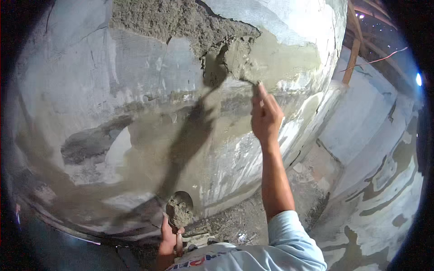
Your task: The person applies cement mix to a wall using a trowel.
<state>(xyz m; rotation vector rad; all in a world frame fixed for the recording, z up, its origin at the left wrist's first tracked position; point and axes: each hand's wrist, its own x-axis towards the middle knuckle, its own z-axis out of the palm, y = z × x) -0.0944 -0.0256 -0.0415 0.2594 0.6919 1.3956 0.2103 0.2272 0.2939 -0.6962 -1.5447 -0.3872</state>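
Note:
My right hand is raised to the big curved wall, its fingers closed round a trowel. The trowel's thin neck shows past my index finger. Its blade lies against wet mortar and is hard to tell from it. Low down by the wall's foot, my left hand grips the handle of a second trowel with a rounded blade. A lump of grey mortar sits on that blade. Smooth fresh mortar spreads to the right of the right-hand trowel.
Rough bare plaster with a broken edge runs across the upper wall. Rubble lies on the ground at the wall's base. A patchy second wall curves up at right, below wooden beams and a red wire.

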